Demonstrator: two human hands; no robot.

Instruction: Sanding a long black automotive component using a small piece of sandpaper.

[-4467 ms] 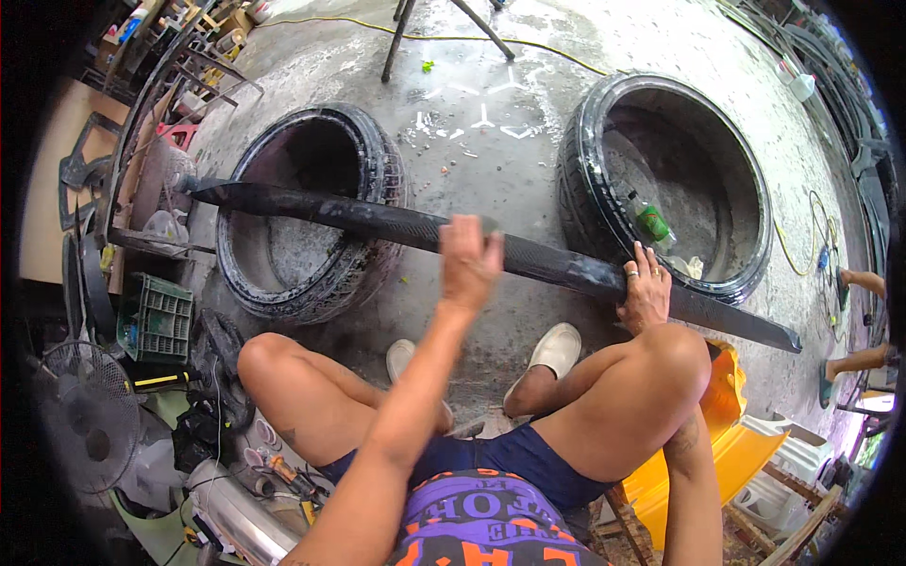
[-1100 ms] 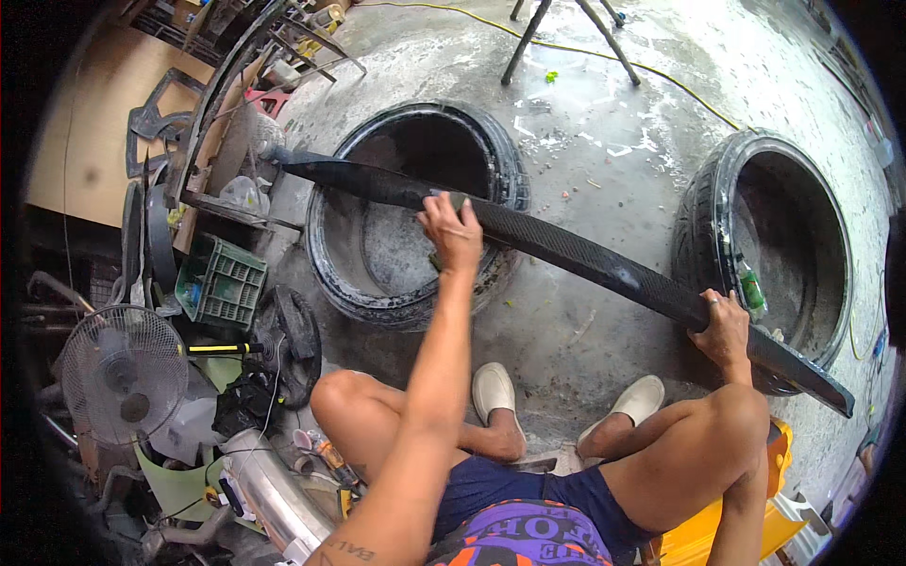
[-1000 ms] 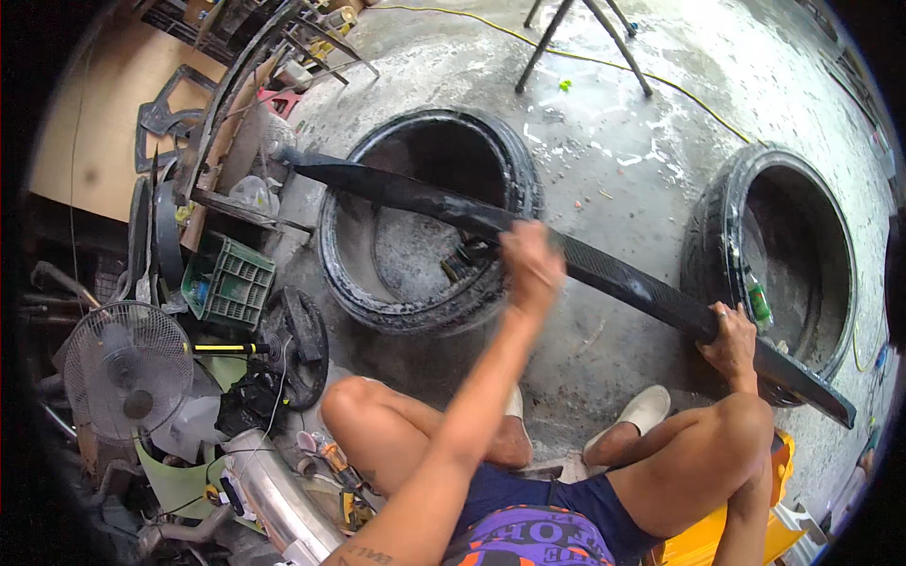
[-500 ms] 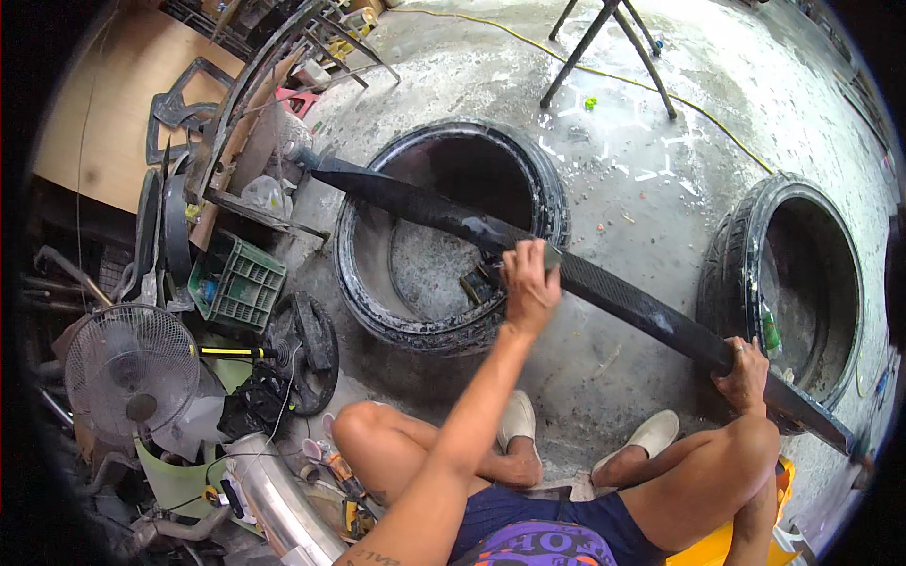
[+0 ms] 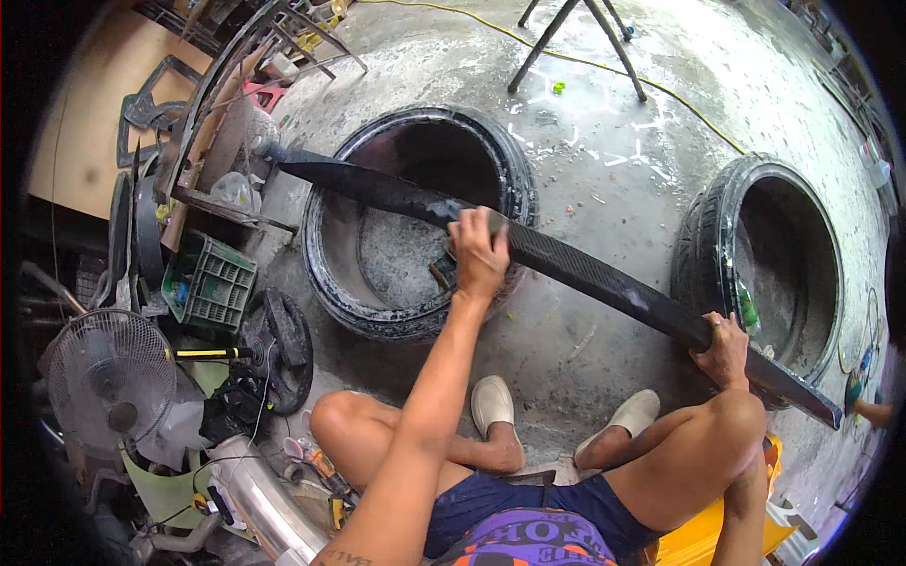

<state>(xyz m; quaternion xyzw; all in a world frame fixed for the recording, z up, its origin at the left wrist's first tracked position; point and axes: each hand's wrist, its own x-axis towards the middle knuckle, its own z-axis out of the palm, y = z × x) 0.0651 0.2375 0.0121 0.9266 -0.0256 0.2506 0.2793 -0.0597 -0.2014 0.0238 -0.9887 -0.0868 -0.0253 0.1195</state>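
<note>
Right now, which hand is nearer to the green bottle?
Right. The right hand, on the black strip, is just below the green bottle in view; the left hand is farther left, over the left tyre.

A strip (image 5: pixel 604 279) lies across the left tire (image 5: pixel 323 283) and the near edge of the right tire (image 5: pixel 724 236), which holds a bottle (image 5: pixel 749 312). Left of the left tire is a crate (image 5: pixel 217 288), then a fan (image 5: pixel 111 368). Behind both tires, a cable (image 5: pixel 676 95) passes a stand (image 5: pixel 542 47).

Woven-textured strip (image 5: pixel 590 271), rubber tyres (image 5: pixel 703 243), rough concrete floor (image 5: pixel 425 61)
</note>
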